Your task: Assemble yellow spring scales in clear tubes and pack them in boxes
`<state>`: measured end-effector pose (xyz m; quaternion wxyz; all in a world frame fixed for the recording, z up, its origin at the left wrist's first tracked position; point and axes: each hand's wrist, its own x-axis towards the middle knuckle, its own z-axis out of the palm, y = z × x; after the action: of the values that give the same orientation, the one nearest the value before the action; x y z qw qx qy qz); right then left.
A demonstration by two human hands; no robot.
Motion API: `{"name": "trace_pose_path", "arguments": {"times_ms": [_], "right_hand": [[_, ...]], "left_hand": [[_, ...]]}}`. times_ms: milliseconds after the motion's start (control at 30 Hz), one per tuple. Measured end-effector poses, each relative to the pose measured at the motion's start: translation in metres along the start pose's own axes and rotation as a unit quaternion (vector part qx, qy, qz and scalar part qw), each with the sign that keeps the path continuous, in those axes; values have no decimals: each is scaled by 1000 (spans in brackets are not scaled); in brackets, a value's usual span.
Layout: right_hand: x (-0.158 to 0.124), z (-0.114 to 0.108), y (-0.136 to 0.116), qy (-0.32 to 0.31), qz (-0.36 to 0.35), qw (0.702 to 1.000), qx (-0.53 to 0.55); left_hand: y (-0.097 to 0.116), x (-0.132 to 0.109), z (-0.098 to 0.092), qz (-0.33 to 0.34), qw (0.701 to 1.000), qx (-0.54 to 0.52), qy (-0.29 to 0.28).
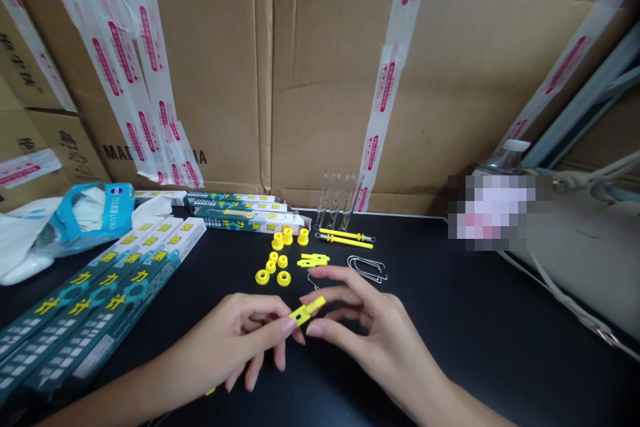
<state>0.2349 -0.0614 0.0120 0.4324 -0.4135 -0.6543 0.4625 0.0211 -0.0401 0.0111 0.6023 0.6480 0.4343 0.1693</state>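
In the head view, yellow caps [277,242] and clear tubes [334,203] stand grouped by kind on the counter [500,347], apparently for easy picking. Above it, the left hand [250,328] pinches a slotted yellow piece [309,309], seemingly to leave its ridged end free; the right hand [373,313] curls loosely open beside it, contact unclear.

1. I can't see the lower end of the yellow piece [314,305]; the left hand [257,330] covers it.
2. Whether the right hand [367,317] touches that piece, I cannot tell.
3. Only the bend of a thin wire [313,282] shows to me above the right hand's fingers.
4. I get just a sliver of a yellow scrap [210,391] below the left wrist.
5. A pixelated patch [493,207] hides most of the bottle [503,157] from me.
6. My picture's right edge cuts off the bag [590,220].
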Motion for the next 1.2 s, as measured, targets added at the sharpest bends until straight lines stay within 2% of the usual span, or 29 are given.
{"name": "trace_pose_path", "arguments": {"times_ms": [100, 233, 400, 533, 700, 867, 933, 1000, 1133, 1200], "right_hand": [[4, -12, -3, 60, -28, 997, -36], [26, -50, 9, 194, -66, 970, -132], [75, -100, 44, 208, -52, 958, -188], [106, -111, 63, 196, -34, 951, -238], [117, -109, 64, 154, -19, 957, -247], [102, -104, 49, 252, -56, 951, -171], [88, -94, 38, 264, -78, 954, -118], [68, -77, 24, 236, -86, 965, -71], [28, -34, 0, 133, -65, 989, -1], [15, -17, -6, 95, -34, 990, 98]], "left_hand": [[2, 1, -1, -6, 1000, -11, 8], [3, 1, 0, -20, 999, -30, 12], [-1, 0, -1, -15, 998, -54, 1], [-2, 1, -3, -11, 998, -61, 3], [-4, 1, -4, -7, 998, -69, -1], [-4, 1, -3, -2, 997, -75, 4], [-3, 1, -2, -2, 997, -79, 6], [-3, 1, -2, -6, 997, -81, 7], [-4, 1, -2, -7, 997, -76, 13], [-5, 1, -1, -5, 998, -69, 13]]}}
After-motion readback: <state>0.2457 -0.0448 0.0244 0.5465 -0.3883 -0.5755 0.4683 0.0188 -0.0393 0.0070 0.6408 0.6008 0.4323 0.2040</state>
